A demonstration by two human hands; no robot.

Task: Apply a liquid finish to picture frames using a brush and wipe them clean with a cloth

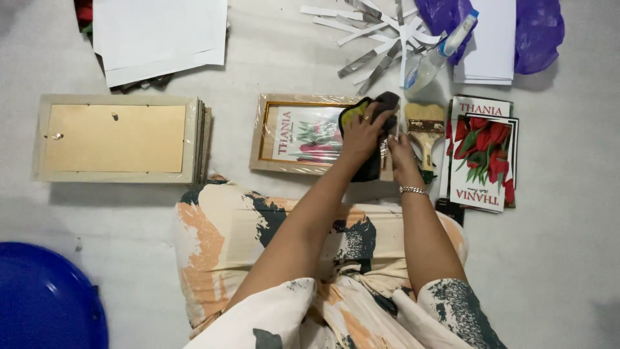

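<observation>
While the person sits on the pale floor (258, 71) with patterned cloth over the lap, both hands work at the small wooden picture frame (303, 134), which lies face up just in front of the knees and is wrapped in clear film over a floral print. The left hand (365, 129) lies over the frame's right end, fingers curled and pressing a dark cloth (374, 139) with a yellow-green patch against the frame; a ring shows on one finger. The right hand (400, 154), a bracelet at its wrist, sits at the frame's right edge, touching the cloth; whether it grips the frame or the cloth I cannot tell, since the fingers are partly hidden.

Just right of the frame lies a flat paintbrush (424, 126) with pale bristles, and beyond it a stack of floral prints (481, 155) with red flowers. Well to the left of the frame rests a pile of frames (119, 137) turned back side up. Above the frame, farther from the person, lie cut paper strips (378, 32), a spray bottle (439, 52), white sheets (161, 35) and a purple plastic bag (536, 32). A blue round tub (45, 300) sits far down to the left of the frame.
</observation>
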